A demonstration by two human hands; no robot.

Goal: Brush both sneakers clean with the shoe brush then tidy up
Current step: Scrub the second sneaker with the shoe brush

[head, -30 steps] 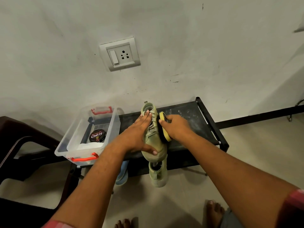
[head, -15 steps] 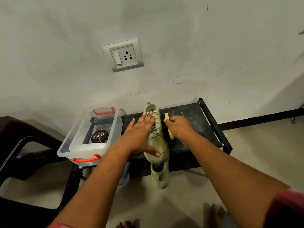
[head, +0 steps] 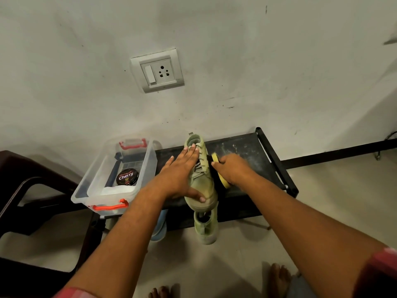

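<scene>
- Left hand point(head: 182, 179), fingers straight and spread, presses the green sneaker point(head: 203, 188) flat on the black bench point(head: 242, 147).
- Right hand point(head: 233, 171) has its fingers curled round the yellow shoe brush point(head: 225, 183), which seemingly touches the sneaker's right side.
- Second sneaker point(head: 206, 229) sits below, nearer.

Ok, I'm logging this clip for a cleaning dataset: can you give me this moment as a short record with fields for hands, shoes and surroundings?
left hand: flat on the upper sneaker, fingers straight, pressing it down
right hand: grips the shoe brush against that sneaker's side
upper sneaker: on the black rack top, heel toward the wall
second sneaker: below the rack top, untouched
clear box: on the rack's left end, holds a Cherry polish tin
wall: switch socket above
</scene>
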